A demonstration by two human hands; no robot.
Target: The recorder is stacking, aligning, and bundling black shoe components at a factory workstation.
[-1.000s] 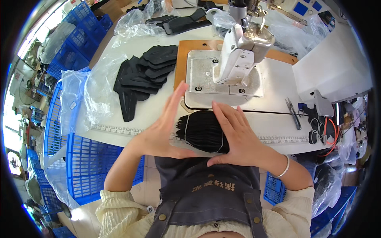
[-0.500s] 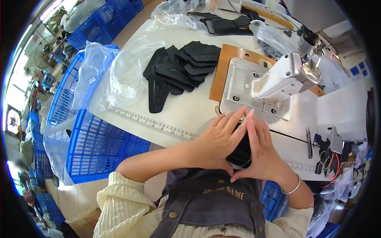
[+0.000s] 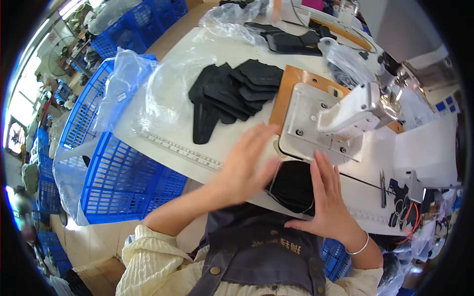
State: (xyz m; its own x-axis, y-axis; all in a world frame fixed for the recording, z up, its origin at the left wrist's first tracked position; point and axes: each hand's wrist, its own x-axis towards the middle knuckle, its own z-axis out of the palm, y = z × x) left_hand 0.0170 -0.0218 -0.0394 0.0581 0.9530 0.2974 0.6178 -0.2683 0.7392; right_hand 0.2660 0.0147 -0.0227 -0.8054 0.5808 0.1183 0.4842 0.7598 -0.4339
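Observation:
A rounded black fabric piece [image 3: 293, 186] with a thin pale edge lies at the front of the white table, before the sewing machine [image 3: 351, 111]. My right hand [image 3: 332, 200] rests along its right side, fingers stretched and thumb apart. To the left of the piece, my left hand [image 3: 245, 165] is raised and blurred by motion. Its fingers look extended, its thumb points toward the piece, and nothing shows in it. Beyond the left hand lies a pile of black cut fabric pieces [image 3: 232, 93].
Blue plastic crates [image 3: 123, 180] with clear bags stand left of the table [image 3: 168, 118]. A ruler strip [image 3: 180, 149] runs along the front edge. Tweezers [image 3: 382, 189] and cords [image 3: 412, 214] lie at the right. More black pieces [image 3: 291, 42] and plastic bags [image 3: 232, 24] sit at the back.
My hands were together over the black piece with fingertips meeting. The left hand has moved away to the left, uncovering the piece; the right hand stays beside it. The view has shifted slightly.

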